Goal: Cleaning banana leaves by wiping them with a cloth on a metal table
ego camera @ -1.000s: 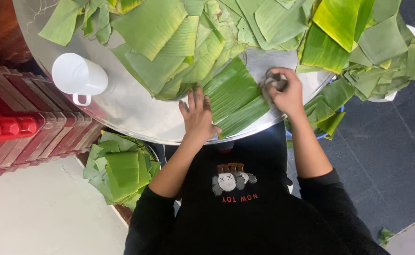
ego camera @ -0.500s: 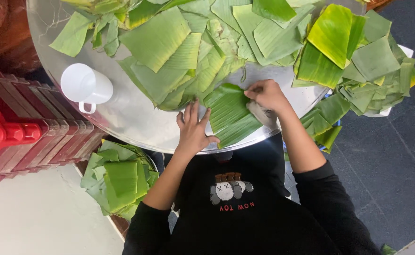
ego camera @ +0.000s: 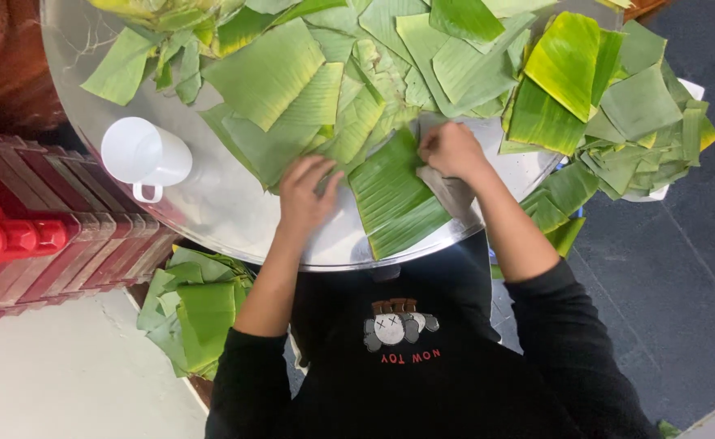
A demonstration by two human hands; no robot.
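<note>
Your left hand (ego camera: 307, 195) flat, fingers spread, pinning banana leaf piece (ego camera: 396, 199). Right hand (ego camera: 452, 150) clenched on grey cloth (ego camera: 448, 189) at leaf's far end — wipe underway; leaf heap (ego camera: 422, 65) looks undone, small stack (ego camera: 191, 313) below table.

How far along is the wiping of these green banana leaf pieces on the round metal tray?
Looks done: a stack of green leaf pieces lies below the round metal tray. In hand: the left hand rests flat beside one dark green banana leaf piece, and the right hand presses a grey cloth at its edge. Left: a large heap of leaf pieces covers the tray's far side.
</note>
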